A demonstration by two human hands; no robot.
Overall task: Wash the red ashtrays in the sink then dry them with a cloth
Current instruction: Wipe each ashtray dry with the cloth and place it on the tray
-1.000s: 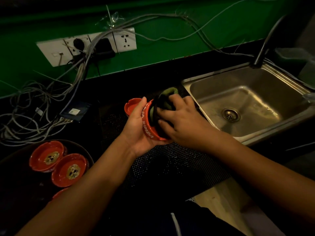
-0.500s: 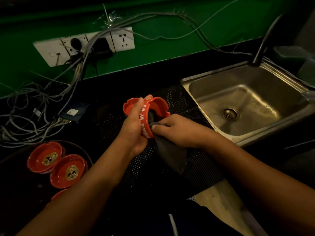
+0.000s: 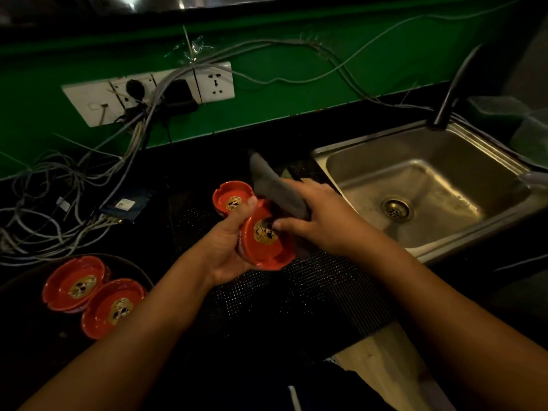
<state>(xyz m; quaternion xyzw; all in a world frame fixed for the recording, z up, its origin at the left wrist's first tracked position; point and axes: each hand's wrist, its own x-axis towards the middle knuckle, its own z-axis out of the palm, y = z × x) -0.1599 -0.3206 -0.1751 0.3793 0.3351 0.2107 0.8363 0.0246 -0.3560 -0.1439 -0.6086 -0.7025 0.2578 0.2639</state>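
My left hand [image 3: 228,244] grips a red ashtray [image 3: 264,244] by its rim, tilted so its inside with a gold emblem faces me. My right hand [image 3: 320,218] holds a dark grey cloth [image 3: 275,188] against the ashtray's right side, thumb near the emblem, and the cloth's free end sticks up and back. Behind the held one, a second red ashtray [image 3: 231,197] lies on the black mesh mat [image 3: 296,292]. Two more red ashtrays [image 3: 72,281] [image 3: 114,307] sit on a dark round tray [image 3: 29,336] at the lower left.
A steel sink [image 3: 430,185] with a drain and a dark tap [image 3: 453,87] is at the right. A white socket strip [image 3: 148,93] and tangled cables [image 3: 59,209] fill the green wall and the counter's left. A light wooden surface [image 3: 385,366] shows below the mat.
The held ashtray has turned from edge-on to its inside facing me. My right hand has swung the cloth from hanging below the ashtray up and over behind it.
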